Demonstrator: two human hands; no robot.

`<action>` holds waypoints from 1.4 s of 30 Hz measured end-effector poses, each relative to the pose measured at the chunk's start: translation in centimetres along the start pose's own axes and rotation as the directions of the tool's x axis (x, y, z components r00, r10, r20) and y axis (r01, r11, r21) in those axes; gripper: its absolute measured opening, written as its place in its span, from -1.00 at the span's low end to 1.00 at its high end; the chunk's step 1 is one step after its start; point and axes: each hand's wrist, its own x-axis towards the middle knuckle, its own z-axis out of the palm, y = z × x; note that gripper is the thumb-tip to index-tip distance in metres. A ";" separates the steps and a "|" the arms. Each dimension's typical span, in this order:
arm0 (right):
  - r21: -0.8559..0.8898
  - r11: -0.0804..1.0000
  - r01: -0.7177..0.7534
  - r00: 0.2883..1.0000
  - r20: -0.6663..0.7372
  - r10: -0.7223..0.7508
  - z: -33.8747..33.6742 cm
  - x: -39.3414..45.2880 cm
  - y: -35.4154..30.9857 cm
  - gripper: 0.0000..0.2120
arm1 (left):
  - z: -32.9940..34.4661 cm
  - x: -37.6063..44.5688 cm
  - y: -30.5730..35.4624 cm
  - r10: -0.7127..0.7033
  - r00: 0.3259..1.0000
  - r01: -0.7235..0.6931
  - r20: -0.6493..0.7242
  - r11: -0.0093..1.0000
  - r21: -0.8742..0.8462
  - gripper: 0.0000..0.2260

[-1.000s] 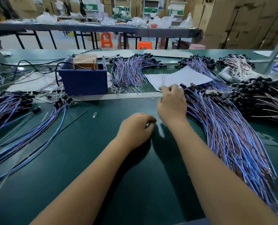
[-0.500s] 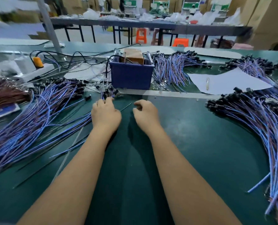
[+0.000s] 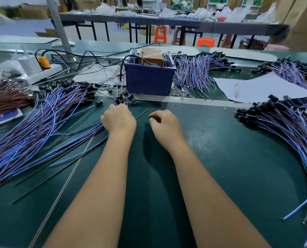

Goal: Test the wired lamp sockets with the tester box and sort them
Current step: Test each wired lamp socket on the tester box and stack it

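Observation:
The tester box (image 3: 152,54), brown, sits in a blue bin (image 3: 149,83) at the middle back of the green table. My left hand (image 3: 118,120) lies just in front of it, fingers curled down over the wires of a small bunch of wired lamp sockets (image 3: 122,97) whose black heads point at the bin. My right hand (image 3: 165,127) hovers beside it on bare mat, fingers curled, thumb against forefinger; nothing shows between them. A large pile of blue-wired sockets (image 3: 41,120) fans out left, another pile (image 3: 285,126) right.
A third socket bundle (image 3: 197,72) lies behind the bin on the right. White paper (image 3: 267,86) with a pen (image 3: 236,89) lies back right. A power strip (image 3: 40,74) with black cables and brown wires (image 3: 6,97) occupy the back left. Thin loose wires (image 3: 63,190) cross the mat.
The view swung left, from the right pile to the left one. My right hand left the right pile and came to the centre. My left hand moved onto the small bunch by the bin.

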 end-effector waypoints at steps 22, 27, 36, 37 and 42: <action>-0.003 1.000 0.020 1.000 0.002 -0.020 0.1 0.0 -0.1 -0.83 | -0.2 0.3 -2.1 0.000 0.999 -0.005 -0.043 0.992 -0.125 -0.65; 0.010 1.000 0.030 1.000 -0.007 -0.030 0.1 0.0 0.1 -0.83 | -0.1 0.3 -1.9 -0.046 0.996 0.036 -0.074 0.992 -0.124 -0.75; 0.399 0.917 -0.006 1.000 -0.023 0.017 -0.2 0.3 -0.2 -0.77 | -1.9 -1.1 0.7 0.185 0.889 -0.424 -0.419 0.682 -0.596 -0.86; 0.492 0.870 -0.041 0.999 0.021 0.035 -0.3 0.3 -0.3 -0.74 | -2.2 -1.4 1.4 0.238 0.871 -0.479 -0.431 0.609 -0.632 -0.86; 0.906 0.398 -0.142 0.987 0.157 -0.007 -1.3 0.5 -0.6 -0.73 | -3.5 -3.9 5.2 0.519 0.800 -0.508 -0.302 0.315 -0.802 -0.80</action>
